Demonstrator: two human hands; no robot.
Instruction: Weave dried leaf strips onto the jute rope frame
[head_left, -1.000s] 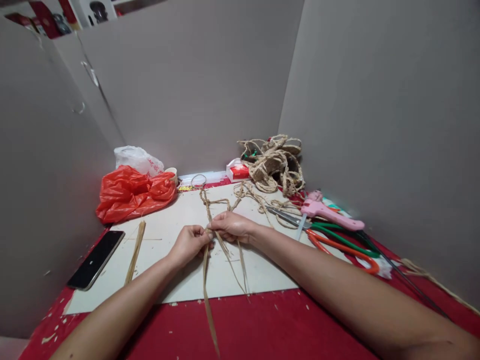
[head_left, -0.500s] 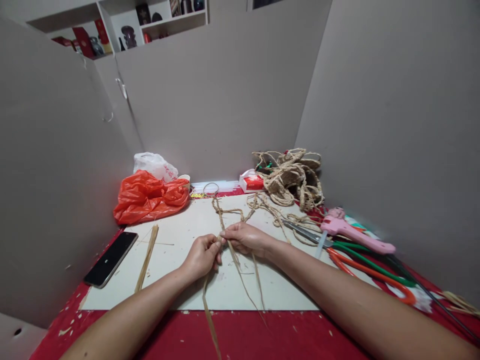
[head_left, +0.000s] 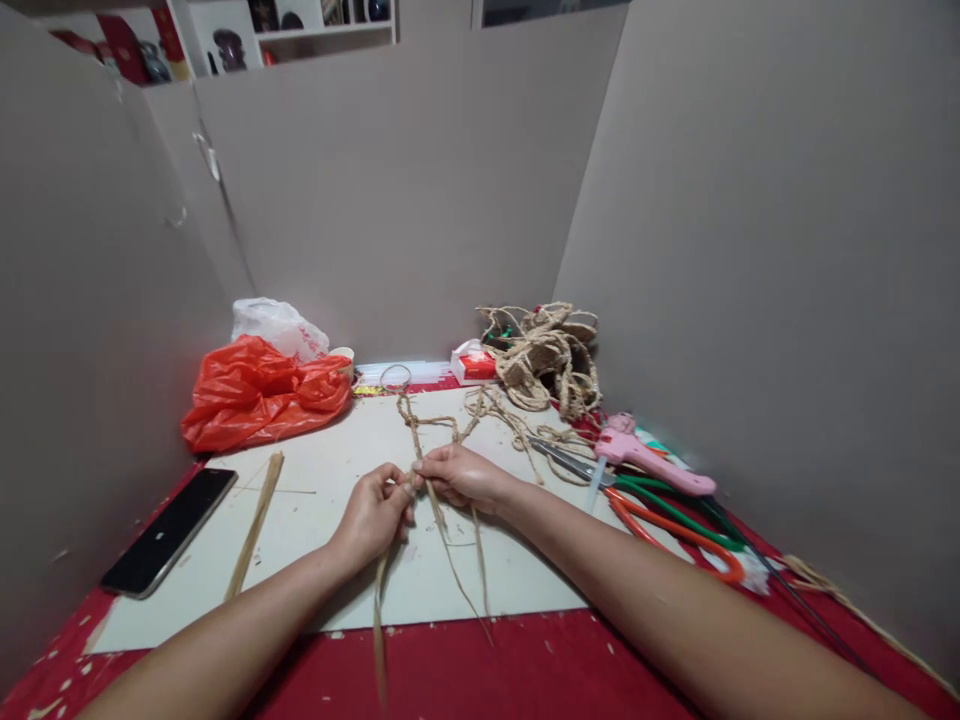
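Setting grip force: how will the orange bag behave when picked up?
The orange bag is probably floppy, given its crumpled folds. Its sheen suggests slippery plastic. Thin-looking film hints at light weight, though any contents are hidden.

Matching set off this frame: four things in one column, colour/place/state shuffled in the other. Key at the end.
Things
1. phone
2. crumpled plastic bag
3. glue gun
4. braided cord

Colour, place or state
A. pink, on the right-hand side
B. held where the left hand and right hand meet
C. black-faced, lying at the left edge of the pale board
D. orange-red, in front of a white bag

Pairs: 1-C, 2-D, 3-A, 4-B
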